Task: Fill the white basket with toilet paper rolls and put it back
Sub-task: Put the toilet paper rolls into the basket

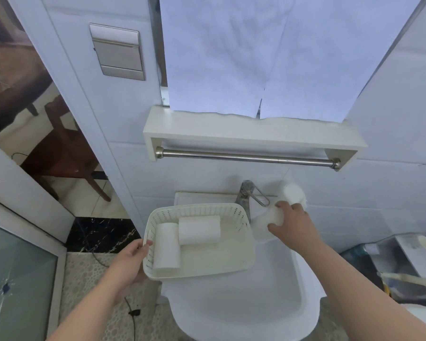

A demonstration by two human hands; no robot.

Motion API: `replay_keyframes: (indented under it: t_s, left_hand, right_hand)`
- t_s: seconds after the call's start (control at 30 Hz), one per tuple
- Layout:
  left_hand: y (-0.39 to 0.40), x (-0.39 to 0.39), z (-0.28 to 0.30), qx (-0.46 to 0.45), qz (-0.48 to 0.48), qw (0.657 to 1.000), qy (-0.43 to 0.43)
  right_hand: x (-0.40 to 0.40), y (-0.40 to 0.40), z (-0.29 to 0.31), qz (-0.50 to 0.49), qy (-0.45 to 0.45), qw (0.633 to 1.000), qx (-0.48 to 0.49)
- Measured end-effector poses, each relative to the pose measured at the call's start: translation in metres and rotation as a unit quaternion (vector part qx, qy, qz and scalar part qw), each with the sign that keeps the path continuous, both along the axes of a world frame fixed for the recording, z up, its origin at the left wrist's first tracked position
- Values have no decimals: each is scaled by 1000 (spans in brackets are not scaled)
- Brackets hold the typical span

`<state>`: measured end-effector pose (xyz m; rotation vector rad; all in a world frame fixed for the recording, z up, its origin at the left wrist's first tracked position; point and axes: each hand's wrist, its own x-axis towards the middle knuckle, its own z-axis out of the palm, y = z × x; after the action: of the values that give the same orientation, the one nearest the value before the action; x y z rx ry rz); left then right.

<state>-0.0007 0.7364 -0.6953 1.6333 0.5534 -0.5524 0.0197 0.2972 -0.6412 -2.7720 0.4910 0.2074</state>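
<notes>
The white perforated basket (234, 259) is held over the left side of the white sink (244, 311), and my left hand (130, 262) grips its left rim. Two toilet paper rolls lie inside: one (166, 244) lengthwise at the left, one (199, 229) crosswise at the back. My right hand (289, 226) is closed around another roll (274, 215) on the sink's back right corner. One more roll (293, 193) stands behind it against the wall, and another (260, 231) lies just below my fingers.
A metal tap (245, 193) rises between the basket and my right hand. Above is a white shelf (251, 131) with a steel rail (246, 157). A doorway with a wooden chair (67, 153) is at the left; a glass shelf with clutter (401, 252) is at the right.
</notes>
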Motion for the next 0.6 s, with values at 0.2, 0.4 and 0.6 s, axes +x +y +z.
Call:
replay_keyframes:
  t_s: [0.2, 0.4, 0.6]
  left_hand:
    - [-1, 0, 4, 4, -7, 1000, -8]
    - [1, 2, 3, 12, -16, 1000, -14]
    - [4, 3, 0, 6, -6, 1000, -8]
  right_hand:
    - [-12, 16, 36, -3, -64, 998, -8]
    - [-13, 31, 62, 11, -89, 996, -25]
    - [-14, 45, 79, 28, -100, 994, -24]
